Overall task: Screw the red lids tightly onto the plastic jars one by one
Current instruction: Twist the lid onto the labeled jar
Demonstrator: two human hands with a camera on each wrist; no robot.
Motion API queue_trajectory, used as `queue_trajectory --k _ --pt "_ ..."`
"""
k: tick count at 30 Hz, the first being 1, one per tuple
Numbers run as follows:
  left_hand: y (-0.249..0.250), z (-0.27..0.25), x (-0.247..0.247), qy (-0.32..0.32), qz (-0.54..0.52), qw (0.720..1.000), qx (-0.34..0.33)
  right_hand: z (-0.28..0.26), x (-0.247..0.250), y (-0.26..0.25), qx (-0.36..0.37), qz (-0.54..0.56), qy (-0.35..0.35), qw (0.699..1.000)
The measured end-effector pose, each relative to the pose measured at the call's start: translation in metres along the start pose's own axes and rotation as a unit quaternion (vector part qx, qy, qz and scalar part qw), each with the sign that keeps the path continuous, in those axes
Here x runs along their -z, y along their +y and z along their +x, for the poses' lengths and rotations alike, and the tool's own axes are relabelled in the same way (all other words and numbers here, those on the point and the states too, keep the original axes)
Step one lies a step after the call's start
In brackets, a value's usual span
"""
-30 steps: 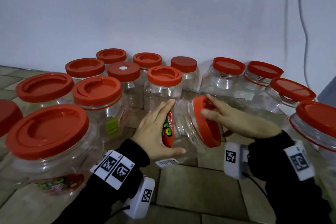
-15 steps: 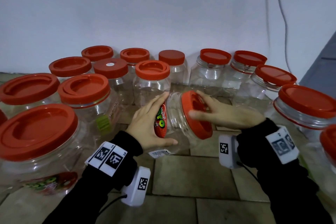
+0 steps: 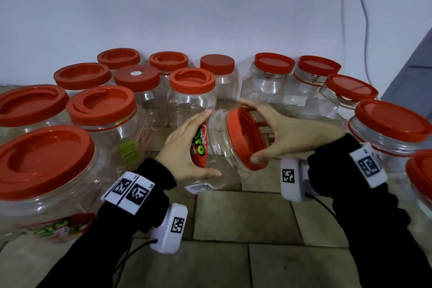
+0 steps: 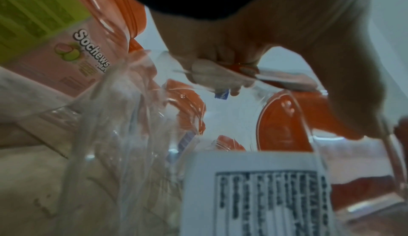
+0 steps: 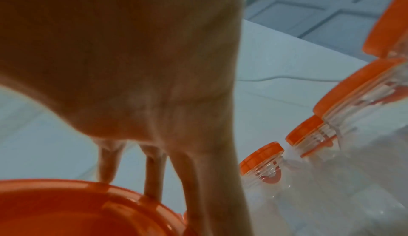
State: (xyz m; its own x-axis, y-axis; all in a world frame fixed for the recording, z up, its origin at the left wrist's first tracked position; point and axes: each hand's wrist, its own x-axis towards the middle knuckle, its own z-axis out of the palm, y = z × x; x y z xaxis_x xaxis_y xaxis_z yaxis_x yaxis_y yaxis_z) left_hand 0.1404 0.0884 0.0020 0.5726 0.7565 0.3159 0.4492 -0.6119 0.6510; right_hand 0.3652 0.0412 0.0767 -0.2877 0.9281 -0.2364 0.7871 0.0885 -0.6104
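A clear plastic jar (image 3: 218, 145) lies tilted on its side in mid-air at the centre of the head view, mouth to the right. My left hand (image 3: 187, 149) grips its body over a red and green label (image 3: 199, 146), thumb underneath. A red lid (image 3: 246, 138) sits on the jar's mouth. My right hand (image 3: 278, 134) holds the lid by its rim, fingers over the top edge and thumb at the lower edge. In the right wrist view the fingers (image 5: 152, 168) reach over the red lid (image 5: 77, 210). The left wrist view looks through the jar (image 4: 154, 126), past its white barcode sticker (image 4: 253, 192).
Several lidded clear jars stand around on the tiled floor (image 3: 245, 220): large ones at the left (image 3: 44, 159), a row along the white wall (image 3: 217, 65), more at the right (image 3: 392, 126). A thin cable (image 3: 363, 9) hangs down the wall at the right.
My right hand has shifted its hold round the lid: the thumb now sits at the lid's lower edge. The head view has swung a little to the right.
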Motion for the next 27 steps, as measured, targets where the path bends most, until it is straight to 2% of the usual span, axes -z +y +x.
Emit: queue_trajectory --k 1,3,7,8,12,15,19,22,24,27 --pt "0.000 0.000 0.000 0.003 -0.002 1.000 0.002 0.000 0.000 0.002 0.014 -0.007 -0.001 1.000" --pt "0.000 -0.001 -0.001 0.004 0.005 1.000 0.002 0.002 -0.003 0.003 -0.006 -0.016 0.028 0.999" --pt "0.001 -0.003 -0.002 -0.003 0.023 1.000 0.003 0.011 -0.007 -0.006 -0.136 -0.014 0.048 0.989" --pt "0.001 -0.003 -0.002 -0.003 0.021 1.000 0.003 0.011 -0.006 -0.003 -0.129 -0.017 0.041 0.991" --pt "-0.002 -0.003 0.001 -0.001 -0.011 1.000 -0.004 -0.001 -0.003 0.004 0.011 -0.002 -0.005 1.000" --pt "-0.001 -0.005 0.000 0.002 -0.010 1.000 0.000 -0.001 -0.006 0.002 -0.003 -0.013 0.034 0.999" --pt "-0.001 -0.005 -0.001 0.008 0.006 1.000 0.000 0.007 -0.011 -0.005 -0.100 0.020 0.051 0.993" --pt "-0.002 -0.005 0.000 0.005 0.005 1.000 0.000 0.004 -0.011 0.001 -0.017 0.069 0.019 0.997" --pt "-0.002 -0.006 0.000 0.000 0.010 1.000 0.000 -0.002 -0.009 0.004 0.024 0.057 0.012 0.998" --pt "0.000 -0.006 -0.001 0.001 0.017 1.000 -0.001 0.000 -0.012 0.002 -0.004 0.010 0.062 0.998"
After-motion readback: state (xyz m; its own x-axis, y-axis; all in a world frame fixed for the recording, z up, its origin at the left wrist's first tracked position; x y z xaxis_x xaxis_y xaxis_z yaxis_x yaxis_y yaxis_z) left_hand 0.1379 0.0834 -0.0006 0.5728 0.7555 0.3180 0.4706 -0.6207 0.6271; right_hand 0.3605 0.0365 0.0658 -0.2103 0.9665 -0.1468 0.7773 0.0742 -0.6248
